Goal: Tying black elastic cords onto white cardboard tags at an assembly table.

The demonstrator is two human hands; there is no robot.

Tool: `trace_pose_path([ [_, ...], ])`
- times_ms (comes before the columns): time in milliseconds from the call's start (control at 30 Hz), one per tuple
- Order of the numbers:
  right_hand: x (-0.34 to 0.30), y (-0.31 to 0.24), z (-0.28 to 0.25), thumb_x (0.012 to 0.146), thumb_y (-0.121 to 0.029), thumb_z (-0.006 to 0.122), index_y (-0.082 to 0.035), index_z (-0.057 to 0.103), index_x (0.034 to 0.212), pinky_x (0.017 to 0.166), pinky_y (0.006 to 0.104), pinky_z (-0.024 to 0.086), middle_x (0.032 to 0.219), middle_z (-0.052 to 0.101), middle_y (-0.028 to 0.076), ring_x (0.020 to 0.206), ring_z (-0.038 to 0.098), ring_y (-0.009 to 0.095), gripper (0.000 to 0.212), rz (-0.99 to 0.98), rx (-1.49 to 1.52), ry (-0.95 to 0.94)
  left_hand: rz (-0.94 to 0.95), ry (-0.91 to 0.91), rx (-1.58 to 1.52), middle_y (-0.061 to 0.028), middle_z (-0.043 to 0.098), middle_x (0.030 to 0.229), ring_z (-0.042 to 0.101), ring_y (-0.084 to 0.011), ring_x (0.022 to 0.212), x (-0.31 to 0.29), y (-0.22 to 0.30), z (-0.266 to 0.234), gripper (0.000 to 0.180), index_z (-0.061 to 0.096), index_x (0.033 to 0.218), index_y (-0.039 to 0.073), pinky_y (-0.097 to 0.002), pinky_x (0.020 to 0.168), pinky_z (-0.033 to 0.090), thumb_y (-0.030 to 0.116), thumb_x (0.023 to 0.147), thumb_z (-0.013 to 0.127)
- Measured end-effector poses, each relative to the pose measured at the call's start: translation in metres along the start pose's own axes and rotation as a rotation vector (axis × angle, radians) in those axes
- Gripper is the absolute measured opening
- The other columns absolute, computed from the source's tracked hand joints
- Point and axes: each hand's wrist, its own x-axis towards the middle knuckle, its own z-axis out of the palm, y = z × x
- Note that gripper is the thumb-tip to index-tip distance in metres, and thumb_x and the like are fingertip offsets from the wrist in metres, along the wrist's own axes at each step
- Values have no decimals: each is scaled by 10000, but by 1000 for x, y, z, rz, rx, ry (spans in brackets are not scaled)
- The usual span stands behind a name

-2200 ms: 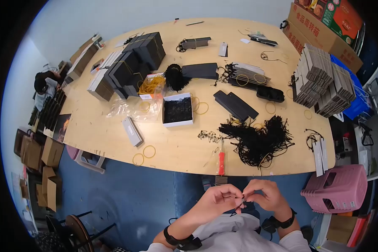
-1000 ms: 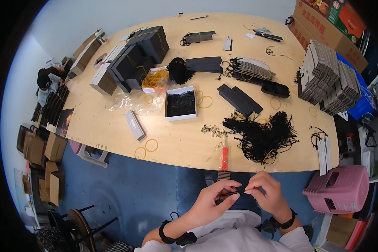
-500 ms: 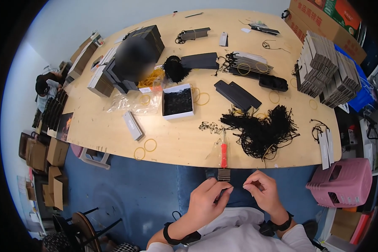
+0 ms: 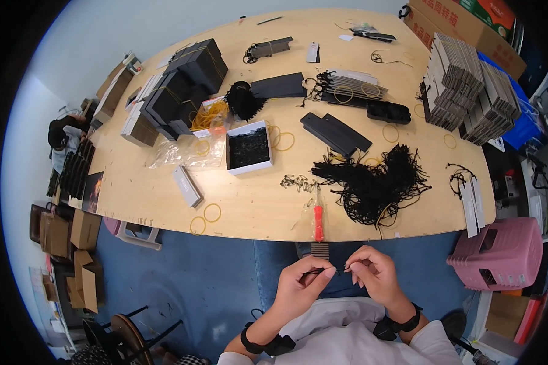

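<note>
Hands [image 4: 375,278] closer together, pinching thin dark cord [image 4: 340,271], white box [image 4: 256,168] holding small black pieces [image 4: 248,148]

My left grip [image 4: 298,285] and right grip [image 4: 375,277] pinch a thin dark strand [image 4: 340,271] between them (too small to make out fully). Ahead of my grips, on the worktop [image 4: 256,210], lie a red-handled tool [image 4: 318,225] and, farther right, tangled black cords [image 4: 377,188]; a white box [image 4: 251,168] sits ahead-left.
</note>
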Motion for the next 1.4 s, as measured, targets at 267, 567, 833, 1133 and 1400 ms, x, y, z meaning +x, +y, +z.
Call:
trace_pose_path([
  [267, -4, -8, 7, 853, -13, 645, 27, 623, 956, 550, 189, 456, 900, 628, 74, 675, 567, 69, 112, -16, -1, 16, -26, 9, -255, 68, 452, 747, 310, -3, 608, -1, -3, 7, 63, 649, 934, 14, -175, 538, 273, 34, 874, 654],
  [567, 0, -13, -1, 851, 26, 609, 59, 619, 912, 616, 213, 486, 867, 614, 99, 768, 619, 119, 70, -91, -106, 8, 52, 4, -103, 44, 494, 750, 353, -1, 600, -4, -8, 4, 48, 656, 907, 18, -177, 515, 277, 23, 860, 658],
  [833, 9, -12, -6, 843, -54, 657, -2, 636, 842, 489, 178, 335, 704, 570, -15, 576, 460, 11, 56, 34, -138, -64, 53, -38, -1, 36, 533, 738, 378, -1, 577, -4, -3, 1, 50, 657, 905, 24, -177, 484, 284, 47, 860, 662],
  [1133, 9, -12, -11, 812, -37, 663, -17, 652, 905, 493, 176, 352, 766, 617, 8, 566, 484, 36, 96, -81, -232, -48, 47, -16, -37, 41, 504, 727, 351, -6, 565, -4, -11, -1, 43, 650, 896, 23, -185, 494, 267, 51, 864, 659],
  [1400, 14, -30, -12, 754, -38, 734, -52, 627, 1160, 561, 226, 496, 887, 648, 57, 679, 588, 119, 420, -178, -372, -208, -33, -92, -164, 42, 498, 747, 347, -6, 581, -2, -5, -7, 33, 650, 893, 21, -184, 518, 273, 36, 863, 653],
])
